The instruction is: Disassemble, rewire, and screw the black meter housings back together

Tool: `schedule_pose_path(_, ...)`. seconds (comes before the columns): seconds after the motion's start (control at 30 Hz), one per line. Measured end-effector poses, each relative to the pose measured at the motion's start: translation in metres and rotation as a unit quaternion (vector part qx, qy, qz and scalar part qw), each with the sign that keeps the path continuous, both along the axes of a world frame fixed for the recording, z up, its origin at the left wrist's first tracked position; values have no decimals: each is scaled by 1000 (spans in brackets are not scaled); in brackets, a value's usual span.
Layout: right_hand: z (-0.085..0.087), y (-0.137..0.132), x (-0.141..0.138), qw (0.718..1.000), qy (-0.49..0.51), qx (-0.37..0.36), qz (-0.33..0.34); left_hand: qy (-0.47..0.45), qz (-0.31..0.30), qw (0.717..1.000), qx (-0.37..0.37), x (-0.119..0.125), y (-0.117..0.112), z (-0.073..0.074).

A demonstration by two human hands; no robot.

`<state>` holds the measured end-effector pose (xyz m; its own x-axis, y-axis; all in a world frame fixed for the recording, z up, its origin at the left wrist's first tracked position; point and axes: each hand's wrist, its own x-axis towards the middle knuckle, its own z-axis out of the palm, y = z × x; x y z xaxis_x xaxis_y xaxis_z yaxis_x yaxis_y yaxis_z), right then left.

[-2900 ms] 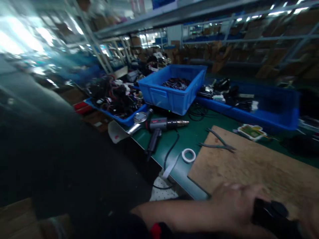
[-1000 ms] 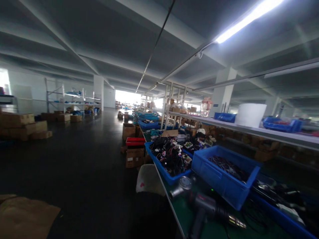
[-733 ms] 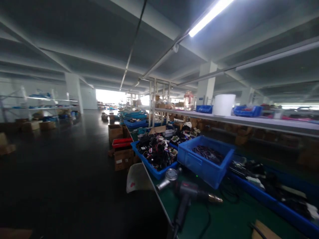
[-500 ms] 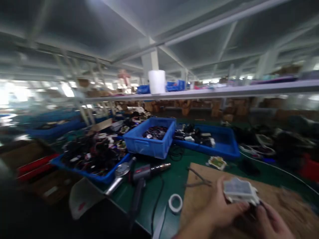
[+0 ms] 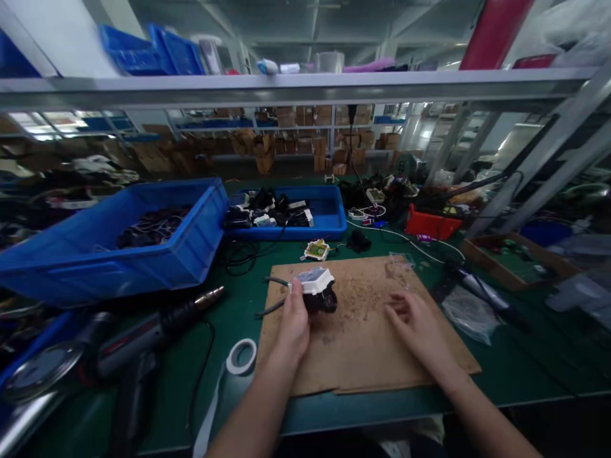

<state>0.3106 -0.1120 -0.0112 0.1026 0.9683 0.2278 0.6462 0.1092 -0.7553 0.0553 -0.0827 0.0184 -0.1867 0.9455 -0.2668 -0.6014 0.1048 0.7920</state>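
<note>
My left hand (image 5: 293, 321) is closed around a small device (image 5: 317, 288) with a white top and a black body, held just above a brown board (image 5: 363, 331) on the green bench. Pliers (image 5: 272, 294) lie on the board's left edge, right beside that hand. My right hand (image 5: 414, 320) rests on the board to the right with its fingers spread, holding nothing.
A heat gun (image 5: 147, 334) and a roll of white tape (image 5: 241, 356) lie left of the board. A deep blue bin (image 5: 109, 254) and a shallow blue tray (image 5: 329, 222) with parts stand behind. A small circuit board (image 5: 317, 249), a red box (image 5: 432, 224) and a plastic bag (image 5: 470, 313) lie nearby.
The view swung from the factory hall down to the bench. Both hands held the white-topped device; now only the left holds it and the right lies on the board.
</note>
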Motion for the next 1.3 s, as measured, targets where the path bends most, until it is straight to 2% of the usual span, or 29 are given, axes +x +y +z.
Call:
schedule_pose_path(0.1, -2, 13, 18, 997, -80, 3, 5, -7, -12, 1000, -10, 2, 0, -1)
schedule_pose_path(0.27, 1, 21, 11, 994, -106, -9, -2, -45, 8, 998, -34, -3, 4, 0)
schedule_pose_path(0.37, 11, 19, 17, 993, -122, -4, -8, -67, 23, 996, -47, -6, 7, 3)
schedule_pose_path(0.5, 40, 26, 59, 979, -186, 24, -75, -77, 22, 995, -56, -6, 8, 4)
schedule_pose_path(0.57, 49, 35, 89, 965, -240, -4, -101, -83, 13, 995, -56, -4, 7, 4)
schedule_pose_path(0.67, 49, 47, 125, 953, -270, -122, -66, -85, -7, 995, -52, -2, 4, 5)
schedule_pose_path(0.77, 38, 51, 140, 950, -267, -161, -31, -81, -6, 995, -55, -1, 2, 5)
schedule_pose_path(0.93, 28, 50, 141, 945, -278, -171, -7, -91, -1, 994, -59, -3, 3, 1)
schedule_pose_path(1.07, 32, 54, 144, 938, -294, -182, 10, -91, 1, 994, -56, -3, 4, -3)
schedule_pose_path(1.13, 37, 54, 141, 927, -333, -174, 9, -89, -5, 994, -58, -4, 4, -4)
schedule_pose_path(1.23, 50, 44, 117, 913, -395, -96, -13, -83, -4, 995, -58, -4, 4, -6)
schedule_pose_path(1.3, 58, 30, 82, 939, -342, -31, -8, -77, 1, 996, -46, -5, 5, -7)
